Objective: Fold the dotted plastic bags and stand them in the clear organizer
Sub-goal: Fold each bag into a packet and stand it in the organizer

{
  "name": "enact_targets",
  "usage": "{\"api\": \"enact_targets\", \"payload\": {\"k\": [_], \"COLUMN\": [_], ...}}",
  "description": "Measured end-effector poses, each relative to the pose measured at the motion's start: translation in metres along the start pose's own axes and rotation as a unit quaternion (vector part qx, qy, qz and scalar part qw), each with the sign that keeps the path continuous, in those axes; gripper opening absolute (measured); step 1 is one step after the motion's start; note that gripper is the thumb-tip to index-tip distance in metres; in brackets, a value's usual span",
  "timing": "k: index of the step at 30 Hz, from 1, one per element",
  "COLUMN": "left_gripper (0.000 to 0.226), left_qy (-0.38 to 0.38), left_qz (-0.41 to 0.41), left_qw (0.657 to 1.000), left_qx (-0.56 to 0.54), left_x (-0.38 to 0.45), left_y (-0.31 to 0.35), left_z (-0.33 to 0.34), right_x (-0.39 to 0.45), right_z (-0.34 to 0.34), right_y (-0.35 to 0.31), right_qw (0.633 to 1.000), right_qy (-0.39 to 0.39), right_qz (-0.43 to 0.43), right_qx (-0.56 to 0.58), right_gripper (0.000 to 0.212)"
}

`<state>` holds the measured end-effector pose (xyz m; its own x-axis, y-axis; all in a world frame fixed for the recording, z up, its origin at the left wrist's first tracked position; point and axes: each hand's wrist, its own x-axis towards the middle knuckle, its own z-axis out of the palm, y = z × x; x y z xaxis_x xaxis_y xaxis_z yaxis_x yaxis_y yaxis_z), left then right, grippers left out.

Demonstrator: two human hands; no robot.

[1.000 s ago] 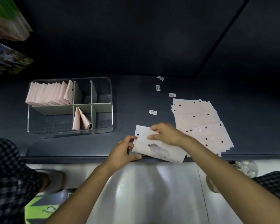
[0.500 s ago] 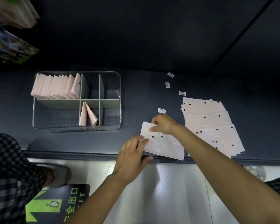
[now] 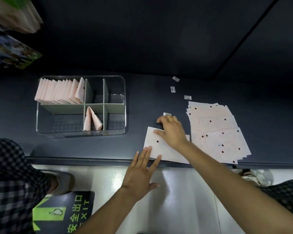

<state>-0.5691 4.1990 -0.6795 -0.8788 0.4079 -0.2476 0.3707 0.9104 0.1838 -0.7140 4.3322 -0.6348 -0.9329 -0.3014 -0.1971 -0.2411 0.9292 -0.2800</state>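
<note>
A pale pink dotted bag (image 3: 161, 146) lies flat near the front edge of the dark table. My left hand (image 3: 142, 173) has straight fingers, and their tips press on the bag's near left corner. My right hand (image 3: 172, 130) rests on the bag's far right part, fingers spread flat. A stack of unfolded dotted bags (image 3: 216, 130) lies to the right. The clear organizer (image 3: 123, 92) stands at the left, with a row of folded bags (image 3: 57, 92) in its back left compartment and two folded bags (image 3: 91, 119) in a front middle one.
Several small white labels (image 3: 172, 89) lie scattered on the table behind the bags. The table's front edge (image 3: 91, 160) runs just below my left fingers. A green exit sign (image 3: 61, 215) marks the floor. Checked trouser legs show at both lower corners.
My left hand let go of the bag's edge and opened, its fingers now flat on the near corner. My right hand slid along the bag toward its far side.
</note>
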Motion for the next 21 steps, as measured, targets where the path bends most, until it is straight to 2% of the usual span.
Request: {"api": "enact_targets", "payload": {"k": [2, 3, 5, 7, 12, 18, 21], "left_gripper": [0.09, 0.088, 0.086, 0.089, 0.082, 0.056, 0.044], "left_qy": [-0.002, -0.004, -0.004, 0.003, 0.011, 0.051, 0.058], "left_qz": [-0.001, 0.001, 0.002, -0.001, 0.009, -0.021, -0.027], "left_qw": [1.0, 1.0, 1.0, 1.0, 1.0, 0.995, 0.992], "left_qx": [0.008, 0.008, 0.003, 0.006, 0.006, -0.087, -0.111], "left_x": [0.001, 0.001, 0.001, 0.002, 0.004, 0.026, 0.038], "left_y": [-0.001, -0.001, -0.002, -0.003, -0.008, -0.018, -0.021], "left_z": [0.002, 0.002, 0.002, 0.003, 0.001, -0.023, -0.029], "right_x": [-0.037, -0.058, -0.098, -0.125, -0.15, -0.126, -0.111], "right_z": [0.009, 0.017, 0.034, 0.04, 0.024, 0.008, 0.012], "right_y": [-0.004, -0.003, 0.009, 0.037, 0.094, 0.068, 0.047], "right_qw": [0.991, 0.982, 0.965, 0.958, 0.946, 0.973, 0.976], "right_qy": [0.09, 0.097, 0.04, -0.01, -0.007, 0.11, 0.102], "right_qz": [-0.101, -0.161, -0.242, -0.243, -0.232, -0.178, -0.17], "right_qx": [0.0, -0.013, -0.089, -0.154, -0.226, -0.1, -0.092], "right_gripper": [0.042, 0.047, 0.06, 0.07, 0.066, 0.028, 0.037]}}
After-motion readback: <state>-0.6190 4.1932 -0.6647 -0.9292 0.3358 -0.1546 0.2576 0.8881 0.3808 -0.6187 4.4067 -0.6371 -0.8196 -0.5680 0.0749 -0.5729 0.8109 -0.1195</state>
